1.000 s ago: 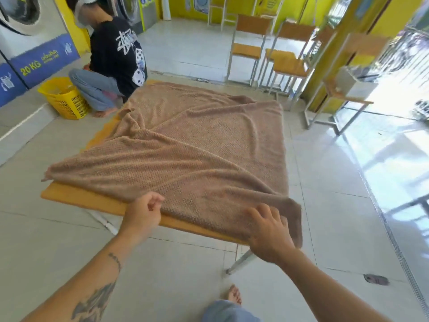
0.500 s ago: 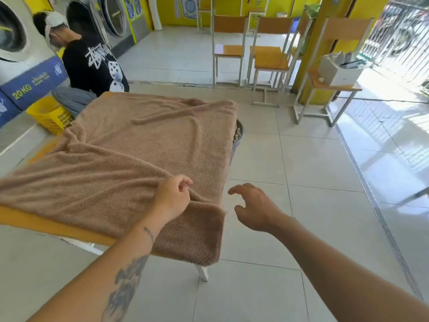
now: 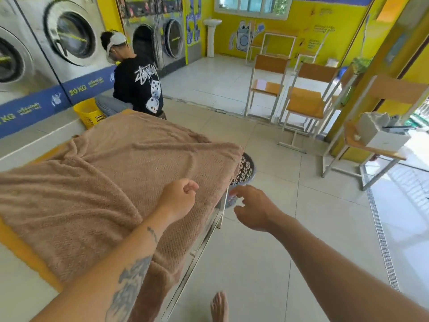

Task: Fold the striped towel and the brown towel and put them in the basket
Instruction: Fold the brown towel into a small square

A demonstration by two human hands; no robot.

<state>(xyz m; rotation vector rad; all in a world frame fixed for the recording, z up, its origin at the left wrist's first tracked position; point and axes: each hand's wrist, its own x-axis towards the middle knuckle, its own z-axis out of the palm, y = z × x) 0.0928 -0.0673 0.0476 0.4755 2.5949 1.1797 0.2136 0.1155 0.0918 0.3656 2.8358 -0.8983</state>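
Observation:
The brown towel (image 3: 111, 182) lies spread and rumpled over the yellow table (image 3: 21, 249), its near corner hanging off the front edge. My left hand (image 3: 178, 196) hovers over the towel's right part, curled in a loose fist; I see no cloth pinched in it. My right hand (image 3: 253, 208) is past the table's right edge, above the floor, fingers apart and holding nothing. A dark perforated basket (image 3: 246, 168) stands on the floor beyond the table's right side, mostly hidden by the towel. No striped towel shows clearly.
A person in a black shirt (image 3: 139, 87) crouches by the washing machines (image 3: 69, 36) beside a yellow basket (image 3: 88, 112). Wooden chairs (image 3: 304, 103) and a small table with a white box (image 3: 383, 138) stand at right. My bare foot (image 3: 219, 305) is on the tiles.
My right hand has let go of the towel's near corner and swung right, off the table. My left hand slid along the towel toward its right edge. The view turned up and right.

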